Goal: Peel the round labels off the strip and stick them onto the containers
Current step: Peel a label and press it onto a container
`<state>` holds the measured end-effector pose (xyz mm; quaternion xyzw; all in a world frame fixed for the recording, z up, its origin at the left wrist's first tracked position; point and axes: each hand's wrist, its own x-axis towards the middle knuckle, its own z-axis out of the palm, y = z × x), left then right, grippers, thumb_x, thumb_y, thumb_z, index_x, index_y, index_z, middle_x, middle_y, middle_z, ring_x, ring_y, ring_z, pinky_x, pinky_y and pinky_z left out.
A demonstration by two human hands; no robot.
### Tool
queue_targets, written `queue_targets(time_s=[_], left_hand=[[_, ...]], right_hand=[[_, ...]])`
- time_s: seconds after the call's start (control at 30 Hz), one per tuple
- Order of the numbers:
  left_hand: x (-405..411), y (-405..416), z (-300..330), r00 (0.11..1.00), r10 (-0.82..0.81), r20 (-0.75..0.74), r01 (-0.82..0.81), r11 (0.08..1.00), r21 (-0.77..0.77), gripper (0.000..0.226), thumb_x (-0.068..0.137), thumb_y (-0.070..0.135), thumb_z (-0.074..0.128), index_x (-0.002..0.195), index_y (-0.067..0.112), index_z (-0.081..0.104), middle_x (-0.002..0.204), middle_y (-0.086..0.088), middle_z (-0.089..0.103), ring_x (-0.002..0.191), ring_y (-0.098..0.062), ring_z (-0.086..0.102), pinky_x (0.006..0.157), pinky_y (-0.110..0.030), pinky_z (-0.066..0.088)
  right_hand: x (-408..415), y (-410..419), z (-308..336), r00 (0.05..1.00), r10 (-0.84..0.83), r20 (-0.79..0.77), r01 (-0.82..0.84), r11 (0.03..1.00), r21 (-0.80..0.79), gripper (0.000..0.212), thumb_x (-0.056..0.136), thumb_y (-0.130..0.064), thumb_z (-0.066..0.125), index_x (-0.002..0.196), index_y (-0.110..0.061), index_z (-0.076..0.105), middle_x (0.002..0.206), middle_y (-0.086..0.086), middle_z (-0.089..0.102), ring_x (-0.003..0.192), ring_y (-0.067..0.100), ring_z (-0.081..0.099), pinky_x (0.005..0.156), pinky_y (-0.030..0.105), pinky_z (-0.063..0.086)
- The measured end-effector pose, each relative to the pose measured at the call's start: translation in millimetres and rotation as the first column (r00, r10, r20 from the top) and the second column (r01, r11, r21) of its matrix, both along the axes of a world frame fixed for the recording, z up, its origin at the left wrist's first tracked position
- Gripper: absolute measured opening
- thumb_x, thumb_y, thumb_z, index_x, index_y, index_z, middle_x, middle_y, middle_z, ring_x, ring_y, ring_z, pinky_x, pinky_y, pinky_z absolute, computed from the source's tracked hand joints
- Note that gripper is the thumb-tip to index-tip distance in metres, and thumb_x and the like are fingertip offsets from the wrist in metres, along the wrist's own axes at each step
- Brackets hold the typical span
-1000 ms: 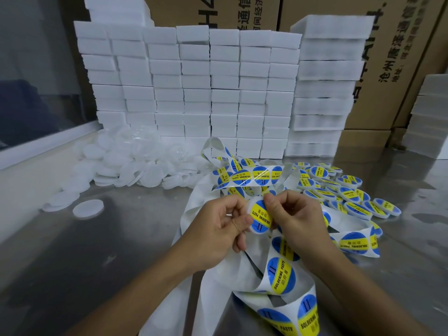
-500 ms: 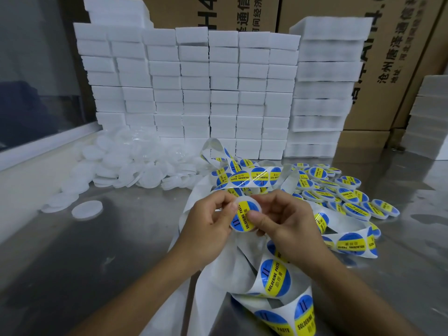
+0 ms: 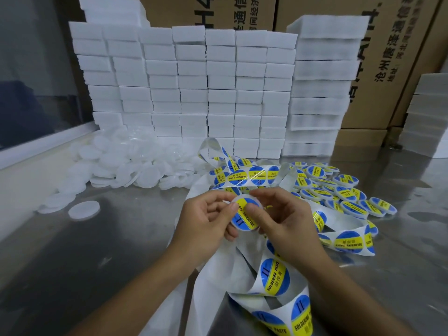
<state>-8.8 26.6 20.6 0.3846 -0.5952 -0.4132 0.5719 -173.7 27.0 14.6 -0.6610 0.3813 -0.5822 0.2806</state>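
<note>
Only the person's two forearms and hands show up here, coming in from the bottom of the frame toward the middle. The left hand and right hand are both bare, no gloves, rings, watch or bracelet on either wrist. The arms are uncovered right down to the lower edge, so no sleeves or cuffs in view, and the fingernails look short and plain.

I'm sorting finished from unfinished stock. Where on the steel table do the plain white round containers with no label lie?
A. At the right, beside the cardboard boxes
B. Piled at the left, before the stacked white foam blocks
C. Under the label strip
B: the plain white round containers lie heaped left of the hands, before the white foam blocks; the labelled blue-and-yellow ones lie right.
</note>
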Motion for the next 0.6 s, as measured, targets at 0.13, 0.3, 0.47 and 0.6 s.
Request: queue_targets(time_s=[0.13, 0.3, 0.47, 0.6], left_hand=[[-0.4, -1.2, -0.1, 0.999, 0.023, -0.025, -0.022, 0.999, 0.040, 0.022, 0.089, -0.005, 0.060, 0.104, 0.010, 0.068, 0.079, -0.021, 0.070, 0.049, -0.021, 0.064, 0.051, -0.029, 0.057], [0.8, 2.1, 2.4, 0.998, -0.037, -0.044, 0.039, 0.998, 0.048, 0.041, 0.083, -0.017, 0.059, 0.100, 0.018, 0.071, 0.082, -0.011, 0.074, 0.061, -0.022, 0.071, 0.059, -0.028, 0.058], [1.5, 1.5, 3.1, 0.993, -0.032, -0.113, 0.041, 0.996, 0.077, 0.046, 0.078, -0.020, 0.058, 0.099, 0.018, 0.073, 0.077, -0.012, 0.074, 0.063, -0.019, 0.070, 0.061, -0.026, 0.057], [1.9, 1.5, 3.1, 0.983, -0.060, -0.171, 0.076, 0.993, 0.088, 0.033, 0.082, -0.011, 0.064, 0.101, 0.014, 0.074, 0.078, -0.015, 0.073, 0.063, -0.020, 0.066, 0.063, -0.028, 0.057]], right_hand=[[-0.7, -1.6, -0.6, 0.994, 0.066, -0.086, -0.062, 0.997, 0.049, 0.041, 0.077, -0.007, 0.080, 0.114, -0.020, 0.068, 0.098, -0.001, 0.068, 0.056, 0.016, 0.059, 0.058, 0.024, 0.054], [-5.0, -2.9, 3.0, 0.995, 0.045, -0.086, -0.043, 0.999, 0.025, 0.041, 0.078, -0.007, 0.080, 0.115, -0.020, 0.068, 0.092, 0.019, 0.064, 0.055, 0.021, 0.056, 0.055, 0.028, 0.051], [-3.5, -3.6, 1.3, 0.999, 0.034, -0.032, -0.033, 0.999, 0.026, 0.042, 0.080, -0.013, 0.076, 0.120, -0.020, 0.065, 0.084, 0.027, 0.066, 0.067, 0.038, 0.064, 0.062, 0.047, 0.055], [-2.6, -5.8, -2.7, 1.000, 0.016, 0.004, -0.016, 0.999, 0.051, 0.046, 0.080, -0.013, 0.077, 0.123, -0.019, 0.064, 0.092, 0.013, 0.070, 0.062, 0.020, 0.071, 0.061, 0.029, 0.057]])
